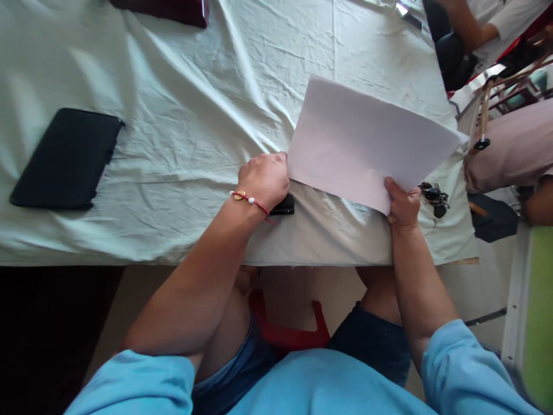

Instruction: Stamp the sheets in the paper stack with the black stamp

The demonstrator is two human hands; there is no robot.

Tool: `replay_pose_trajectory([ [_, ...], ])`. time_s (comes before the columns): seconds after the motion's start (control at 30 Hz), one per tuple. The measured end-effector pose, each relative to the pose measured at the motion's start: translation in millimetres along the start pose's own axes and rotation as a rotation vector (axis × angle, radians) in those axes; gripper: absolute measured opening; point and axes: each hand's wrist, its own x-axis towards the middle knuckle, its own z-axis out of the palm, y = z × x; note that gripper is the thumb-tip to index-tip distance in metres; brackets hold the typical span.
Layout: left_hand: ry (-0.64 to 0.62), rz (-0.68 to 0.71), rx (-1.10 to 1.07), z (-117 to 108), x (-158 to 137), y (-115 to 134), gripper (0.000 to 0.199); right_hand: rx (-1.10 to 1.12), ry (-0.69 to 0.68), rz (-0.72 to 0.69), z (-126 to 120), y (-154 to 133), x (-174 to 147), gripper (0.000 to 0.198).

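Observation:
A white sheet of paper [358, 141], perhaps more than one, slants over the cloth-covered table in front of me. My right hand [404, 203] grips its lower right corner, thumb on top and fingers underneath. At the paper's lower left corner, my left hand [265, 177] is closed, knuckles up, with the corner at its thumb side; its fingertips are hidden. A red string bracelet [250, 200] circles my left wrist. Partly under that wrist lies a small black object [285, 206], mostly covered. Just beyond my right hand lies a bunch of keys [435, 199].
A black tablet-like case [69, 158] lies on the pale tablecloth [181, 155] at left. A dark red object [168, 8] sits at the far edge. Another person's arm [469, 29] shows at upper right. Under the table is a red stool [289, 337].

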Motion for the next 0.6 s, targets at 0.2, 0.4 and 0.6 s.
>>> replay_pose_trajectory([
  [0.2,0.002,0.004,0.021,5,-16,-6,0.054,0.082,0.039,0.007,1,-8,-4,0.058],
  [0.4,0.062,0.068,-0.291,0,3,-20,0.034,0.105,0.032,0.034,-2,-17,-5,0.056],
  [0.6,0.117,0.082,-0.767,1,12,-39,0.019,0.119,0.056,0.033,-1,-21,-11,0.053],
])
